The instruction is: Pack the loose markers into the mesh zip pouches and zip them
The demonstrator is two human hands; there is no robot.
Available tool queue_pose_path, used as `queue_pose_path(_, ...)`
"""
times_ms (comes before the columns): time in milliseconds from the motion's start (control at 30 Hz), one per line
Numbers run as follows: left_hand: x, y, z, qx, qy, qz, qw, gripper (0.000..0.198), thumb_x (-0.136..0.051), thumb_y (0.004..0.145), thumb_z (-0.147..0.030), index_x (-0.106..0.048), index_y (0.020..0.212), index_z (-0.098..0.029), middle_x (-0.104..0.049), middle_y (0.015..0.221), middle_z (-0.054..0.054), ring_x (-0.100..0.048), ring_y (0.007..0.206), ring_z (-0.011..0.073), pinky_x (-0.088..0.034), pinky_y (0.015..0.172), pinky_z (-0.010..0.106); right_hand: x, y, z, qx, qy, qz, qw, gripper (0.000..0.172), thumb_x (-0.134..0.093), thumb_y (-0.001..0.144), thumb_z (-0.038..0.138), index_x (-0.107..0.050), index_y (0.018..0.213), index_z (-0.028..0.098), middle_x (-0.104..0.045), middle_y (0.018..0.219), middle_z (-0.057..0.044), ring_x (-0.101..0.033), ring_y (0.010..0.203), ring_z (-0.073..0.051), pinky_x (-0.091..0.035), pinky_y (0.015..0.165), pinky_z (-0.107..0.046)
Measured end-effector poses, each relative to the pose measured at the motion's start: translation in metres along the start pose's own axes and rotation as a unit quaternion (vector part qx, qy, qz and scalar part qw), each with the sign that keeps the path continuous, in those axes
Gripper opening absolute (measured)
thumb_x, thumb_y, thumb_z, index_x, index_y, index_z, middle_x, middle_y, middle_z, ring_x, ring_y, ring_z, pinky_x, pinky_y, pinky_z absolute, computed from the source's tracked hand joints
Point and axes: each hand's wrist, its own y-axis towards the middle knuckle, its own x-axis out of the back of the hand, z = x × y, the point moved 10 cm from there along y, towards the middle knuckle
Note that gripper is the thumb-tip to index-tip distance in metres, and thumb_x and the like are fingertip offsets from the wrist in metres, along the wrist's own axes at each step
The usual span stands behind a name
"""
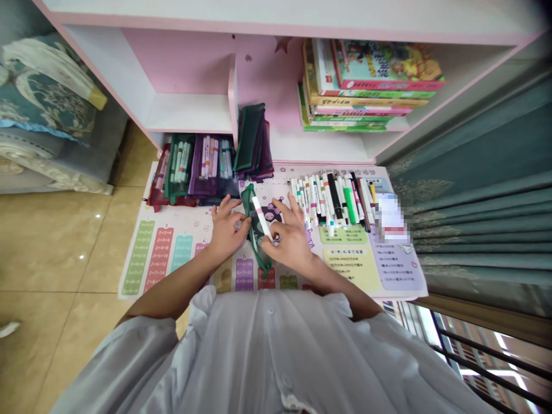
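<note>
The right hand [291, 236] grips a white marker [261, 215] with a pink band, thumb and finger closed on its lower end. The left hand [226, 229] pinches the edge of a green mesh pouch [255, 244], which lies between the two hands on a printed mat [353, 270]; the marker is over this pouch. Whether its tip is inside, I cannot tell. Loose markers [317, 198] lie in a row near the right hand, beside a blurred white item [391, 215]. Beyond the left hand sit mesh pouches holding markers [181, 164]; folded pouches [251, 138] lean against the shelf divider [233, 86]. Books [371, 86] are stacked at right.
</note>
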Motion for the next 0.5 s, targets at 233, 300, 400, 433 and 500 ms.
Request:
queue_pose_path(233, 0.0, 0.001, 0.0, 0.01, 0.002, -0.004, 1.0, 0.02, -0.06, 0.088, -0.032, -0.068, 0.072, -0.022, -0.066, 0.129, 0.006, -0.042, 0.142, 0.0323, -0.028, 0.113, 0.061, -0.029, -0.002, 0.002, -0.029, -0.052, 0.111, 0.992, 0.012, -0.063, 0.07, 0.02, -0.065, 0.059, 0.017, -0.047, 0.152, -0.016, -0.022, 0.151, -0.041, -0.022, 0.116, -0.064)
queue_pose_path(300, 0.0, 0.001, 0.0, 0.009, 0.003, -0.003, 1.0, 0.019, -0.06, 0.088, -0.031, -0.067, 0.072, -0.023, -0.067, 0.129, 0.006, -0.042, 0.142, 0.0322, -0.028, 0.113, 0.061, -0.036, -0.003, 0.0, -0.052, -0.072, 0.134, 0.987, 0.013, -0.063, 0.072, 0.021, -0.068, 0.061, 0.016, -0.047, 0.153, -0.016, -0.021, 0.151, -0.04, -0.023, 0.116, -0.064)
queue_pose_path(400, 0.001, 0.001, -0.001, 0.005, 0.002, -0.005, 1.0, 0.02, -0.061, 0.088, -0.032, -0.067, 0.072, -0.022, -0.067, 0.129, 0.007, -0.043, 0.141, 0.0331, -0.029, 0.112, 0.062, -0.046, -0.003, -0.004, -0.077, -0.095, 0.174, 0.977, 0.015, -0.063, 0.075, 0.025, -0.074, 0.07, 0.015, -0.046, 0.153, -0.018, -0.021, 0.152, -0.04, -0.022, 0.117, -0.064)
queue_pose_path(433, 0.001, 0.001, -0.001, 0.004, 0.002, -0.005, 1.0, 0.02, -0.06, 0.088, -0.032, -0.068, 0.072, -0.022, -0.067, 0.129, 0.007, -0.043, 0.141, 0.0332, -0.029, 0.112, 0.062, -0.049, -0.003, -0.005, -0.082, -0.101, 0.189, 0.973, 0.017, -0.063, 0.077, 0.026, -0.075, 0.074, 0.015, -0.046, 0.153, -0.018, -0.02, 0.152, -0.039, -0.022, 0.117, -0.064)
queue_pose_path(500, 0.0, 0.001, -0.001, 0.003, 0.003, -0.004, 1.0, 0.02, -0.06, 0.088, -0.033, -0.068, 0.073, -0.023, -0.067, 0.129, 0.006, -0.043, 0.141, 0.0329, -0.029, 0.112, 0.061, -0.055, -0.003, -0.008, -0.089, -0.111, 0.217, 0.966, 0.022, -0.062, 0.08, 0.029, -0.077, 0.082, 0.013, -0.044, 0.154, -0.02, -0.018, 0.153, -0.039, -0.021, 0.118, -0.064)
